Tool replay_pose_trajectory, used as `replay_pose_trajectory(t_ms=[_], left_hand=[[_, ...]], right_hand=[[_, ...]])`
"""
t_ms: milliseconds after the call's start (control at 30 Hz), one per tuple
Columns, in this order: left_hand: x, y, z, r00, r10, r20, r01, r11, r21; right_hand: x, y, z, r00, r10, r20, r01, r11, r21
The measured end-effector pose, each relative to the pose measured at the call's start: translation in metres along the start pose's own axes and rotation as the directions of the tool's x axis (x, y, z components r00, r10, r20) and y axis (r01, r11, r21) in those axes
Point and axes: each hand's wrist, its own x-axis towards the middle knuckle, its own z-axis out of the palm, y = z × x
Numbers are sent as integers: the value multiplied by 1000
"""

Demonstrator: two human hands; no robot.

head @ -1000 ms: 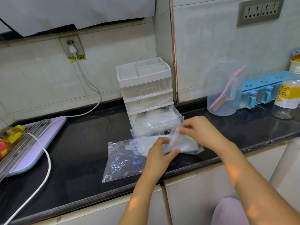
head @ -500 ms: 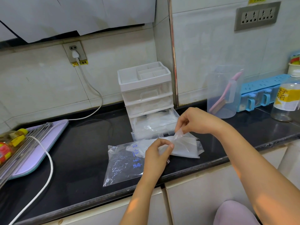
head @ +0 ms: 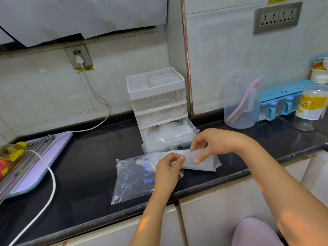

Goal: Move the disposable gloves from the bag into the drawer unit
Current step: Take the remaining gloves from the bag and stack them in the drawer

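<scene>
A clear plastic bag point(head: 132, 178) with blue writing lies flat on the black counter, its mouth facing right. A stack of thin translucent disposable gloves point(head: 204, 161) sticks out of that mouth. My left hand point(head: 168, 172) pinches the bag's edge and the gloves near the mouth. My right hand point(head: 213, 143) rests on top of the stack, thumb and forefinger pinching a glove. Just behind stands the white drawer unit point(head: 157, 103); its bottom drawer point(head: 177, 139) is pulled out and holds crumpled gloves.
A clear jug point(head: 242, 103) with a pink brush, a blue rack point(head: 284, 97) and a yellow-labelled bottle point(head: 309, 110) stand at the right. A lilac board point(head: 40, 162) with metal rods, a white cable point(head: 49, 176) and a bottle lie at the left. The counter edge point(head: 213, 181) runs just below my hands.
My right hand lifted a glove above the stack, then came back down onto it. My left hand kept its hold at the bag's mouth.
</scene>
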Motion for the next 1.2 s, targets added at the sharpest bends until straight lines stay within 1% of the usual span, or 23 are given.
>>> replay_pose_trajectory(t_ms=[67, 133, 200, 333, 433, 533, 633, 700, 800, 900, 967, 1067, 1100, 1133, 1200], left_hand=[[-1, 1, 1, 1000, 5, 4, -5, 1000, 12], [-2, 1, 1, 1000, 3, 3, -3, 1000, 18], [-2, 2, 1, 1000, 2, -1, -2, 1000, 18], [-2, 1, 1, 1000, 14, 11, -14, 999, 35], [-4, 4, 2, 999, 3, 34, -3, 1000, -3], [-3, 12, 4, 999, -16, 39, 16, 1000, 7], [3, 15, 9, 999, 1, 49, -7, 993, 122], [10, 10, 14, 999, 8, 42, -18, 970, 242], [16, -1, 19, 999, -21, 40, 5, 936, 352], [16, -6, 20, 1000, 10, 10, -13, 936, 352], [15, -5, 18, 1000, 6, -9, -3, 952, 306], [15, -3, 16, 998, -54, -12, 56, 966, 253], [15, -2, 16, 997, -79, -9, 79, 970, 232], [15, 1, 15, 995, -99, -2, 97, 975, 202], [14, 10, 10, 993, -120, 1, 118, 980, 162]], right_hand=[[2, -2, 0, 997, -39, -72, 44, 997, 58], [5, -3, 1, 989, -38, -146, 46, 998, 48], [7, -4, 2, 984, -22, -179, 29, 999, 36], [7, -4, 2, 982, 5, -188, 10, 997, 76], [8, -4, 2, 979, 20, -204, -3, 997, 83], [9, -3, 4, 985, 13, -173, -2, 998, 64], [9, 0, 7, 987, -5, -160, 13, 998, 55], [8, 1, 7, 977, -12, -212, 20, 999, 37], [7, 1, -2, 938, -21, -346, 40, 998, 47], [6, -1, -18, 878, -4, -479, 44, 996, 74], [6, -4, -32, 804, 28, -594, 54, 991, 121], [4, -16, -58, 675, 57, -736, 176, 956, 235], [2, -20, -67, 657, 45, -752, 210, 948, 240], [-1, -25, -74, 659, 16, -752, 228, 948, 220], [-4, -37, -86, 692, -77, -718, 206, 974, 94]])
